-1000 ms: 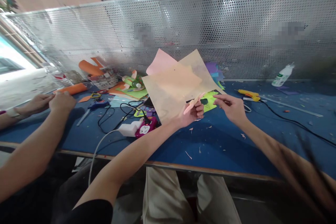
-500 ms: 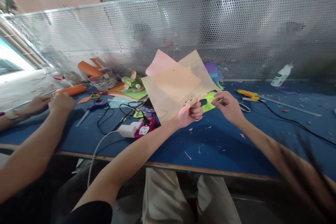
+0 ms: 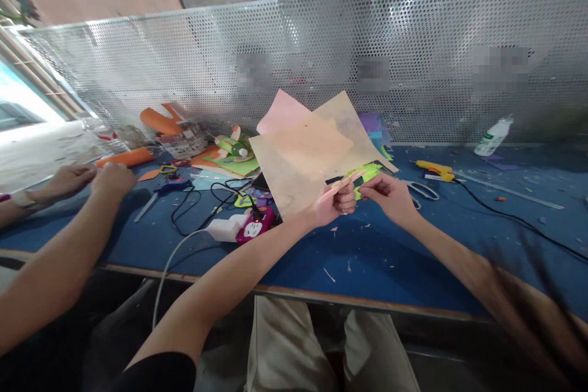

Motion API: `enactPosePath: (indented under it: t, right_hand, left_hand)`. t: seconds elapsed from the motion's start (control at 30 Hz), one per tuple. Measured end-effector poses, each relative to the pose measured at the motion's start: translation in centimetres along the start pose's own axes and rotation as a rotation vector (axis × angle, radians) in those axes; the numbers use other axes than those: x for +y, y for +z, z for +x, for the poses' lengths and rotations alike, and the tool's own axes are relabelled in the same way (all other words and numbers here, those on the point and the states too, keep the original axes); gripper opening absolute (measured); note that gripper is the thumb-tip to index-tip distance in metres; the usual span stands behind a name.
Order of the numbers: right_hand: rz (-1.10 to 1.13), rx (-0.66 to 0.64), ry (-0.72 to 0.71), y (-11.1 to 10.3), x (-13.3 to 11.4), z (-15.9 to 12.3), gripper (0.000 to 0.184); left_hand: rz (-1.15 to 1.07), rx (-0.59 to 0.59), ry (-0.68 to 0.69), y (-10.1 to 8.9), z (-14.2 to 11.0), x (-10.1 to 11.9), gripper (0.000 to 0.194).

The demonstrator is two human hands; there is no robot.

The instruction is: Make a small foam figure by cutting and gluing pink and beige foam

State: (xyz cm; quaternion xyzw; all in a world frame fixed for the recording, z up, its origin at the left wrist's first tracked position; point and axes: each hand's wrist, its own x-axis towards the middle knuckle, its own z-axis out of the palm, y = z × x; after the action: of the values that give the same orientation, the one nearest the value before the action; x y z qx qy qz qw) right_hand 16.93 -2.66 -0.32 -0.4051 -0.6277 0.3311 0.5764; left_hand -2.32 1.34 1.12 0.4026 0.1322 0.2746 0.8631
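Note:
My left hand (image 3: 337,203) is closed above the blue table, its fingers curled in. A thin pale shape sticks out at its fingertips; I cannot tell whether it is paper or a finger. Close beside it, my right hand (image 3: 389,197) pinches thumb and fingers together, and whatever is between them is too small to name. Behind both hands lies bright green paper (image 3: 374,170). A large tan sheet (image 3: 285,165) overlaps a pink sheet (image 3: 280,111) just beyond the left hand. Scissors (image 3: 427,190) rest to the right of my right hand.
A yellow glue gun (image 3: 434,170) and a white bottle (image 3: 493,136) are at right. At left are a purple power socket (image 3: 253,225), cables, and a blue glue gun (image 3: 171,185). Another person's hands (image 3: 113,182) hold an orange paper roll (image 3: 126,158). A perforated metal screen (image 3: 206,67) stands behind.
My right hand has moved left and slightly down, closer to my left hand, uncovering the scissors' handles. My left hand has barely moved.

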Motion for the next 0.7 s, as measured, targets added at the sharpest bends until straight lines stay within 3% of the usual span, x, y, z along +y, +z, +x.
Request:
enactPosePath:
  t: [0.17,0.3,0.53,0.7]
  right_hand:
    - [0.132,0.175,-0.032,-1.5,-0.5,0.7,0.027]
    - [0.242,0.214,-0.008,-2.8,-0.9,1.1,0.029]
    - [0.431,0.134,-0.015,-3.6,-1.7,1.4,0.015]
    - [0.578,-0.019,-0.009,-4.5,-2.1,1.3,0.026]
  left_hand:
    - [-0.05,-0.006,0.001,0.1,0.0,0.2,0.046]
    - [-0.084,0.002,0.014,0.1,0.0,0.1,0.045]
    - [-0.096,0.055,0.112,0.3,-0.1,0.3,0.037]
    - [-0.052,-0.013,0.193,0.2,0.0,0.1,0.028]
